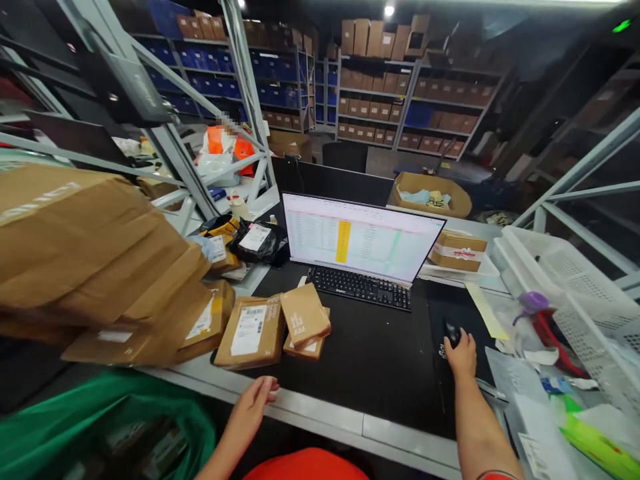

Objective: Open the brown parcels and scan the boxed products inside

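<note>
My right hand (461,353) lies over a black computer mouse (452,331) on a dark mouse pad (440,313), fingers curled on it. My left hand (255,397) rests at the desk's near edge, fingers loosely together, holding nothing, just below a brown parcel with a white label (251,331). Two more small brown parcels (305,320) lie beside it. A lit monitor (360,237) with a spreadsheet stands behind a black keyboard (361,287).
A tall pile of brown parcels (95,260) fills the left. A green bag (100,427) sits below it. White plastic baskets (575,280) stand at the right, with papers and a red tool. A taped box (457,250) lies right of the monitor. Shelving with boxes lines the back.
</note>
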Tool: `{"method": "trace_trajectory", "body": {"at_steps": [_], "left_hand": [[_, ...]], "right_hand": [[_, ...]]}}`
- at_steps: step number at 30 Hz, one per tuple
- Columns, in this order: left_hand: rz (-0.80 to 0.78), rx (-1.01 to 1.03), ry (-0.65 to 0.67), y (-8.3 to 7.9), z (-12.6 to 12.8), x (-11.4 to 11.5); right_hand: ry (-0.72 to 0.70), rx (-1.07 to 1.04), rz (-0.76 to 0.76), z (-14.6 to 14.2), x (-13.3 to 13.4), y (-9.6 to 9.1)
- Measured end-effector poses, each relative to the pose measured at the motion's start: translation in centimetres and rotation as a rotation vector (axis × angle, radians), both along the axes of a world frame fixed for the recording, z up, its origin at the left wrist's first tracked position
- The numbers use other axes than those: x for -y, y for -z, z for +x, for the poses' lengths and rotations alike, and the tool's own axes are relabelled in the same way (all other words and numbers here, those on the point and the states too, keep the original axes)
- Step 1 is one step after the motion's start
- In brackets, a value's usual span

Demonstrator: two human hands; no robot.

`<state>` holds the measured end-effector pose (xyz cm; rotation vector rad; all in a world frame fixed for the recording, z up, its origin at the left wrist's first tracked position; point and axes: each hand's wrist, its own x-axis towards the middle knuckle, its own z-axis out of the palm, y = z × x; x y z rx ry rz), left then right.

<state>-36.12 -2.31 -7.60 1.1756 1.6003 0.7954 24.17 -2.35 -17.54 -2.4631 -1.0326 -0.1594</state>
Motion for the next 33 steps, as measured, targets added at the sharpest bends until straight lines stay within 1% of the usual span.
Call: {"method": "trace_trajectory", "body": {"at_steps": [3,6,8,10,13,17,19,22,27,30,33], "left_hand": [[-0.025,0.019,-0.044,0.2,0.3,-3.3],[-0.051,0.072,-0.132,1.0,1.5,-6.0],[-0.072,0.057,-0.183,1.5,2.8,-7.4],[-0.096,-0.023,-0.233,1.7,4.1,-8.5],[-0.069,-0.110,-0.275,0.8,6.3,-9.6],[-0.012,-0.049,-0.243,-1.2,8.8,-10.0],[-0.022,-0.002,-0.257,-1.7,9.7,-9.9],[0.013,0.049,-0.294,-1.6,10.6,-9.7],[0.148,0.059,-0.339,-1.1,11.7,-9.2],[0.137,0.085,-0.384,-1.1,12.3,-9.0],[0.126,0.084,-0.402,-1.0,12.6,-8.9]], "right_hand": [[-0.010,0.057,-0.034,1.2,-1.3,1.9],[-0.053,0.130,-0.028,1.9,-2.2,3.2],[-0.082,0.150,-0.024,2.2,-2.5,3.5],[-0.101,0.165,-0.027,2.3,-2.6,3.4],[-0.123,0.179,-0.034,2.2,-2.4,3.1],[-0.164,0.174,-0.004,2.1,-2.3,3.1],[-0.198,0.171,0.003,2.2,-2.3,3.1],[-0.230,0.165,-0.014,2.4,-2.3,3.1],[-0.214,0.174,-0.026,2.3,-2.2,2.9],[-0.233,0.178,-0.041,2.2,-2.2,2.6],[-0.246,0.179,-0.020,2.2,-2.2,2.5]]}}
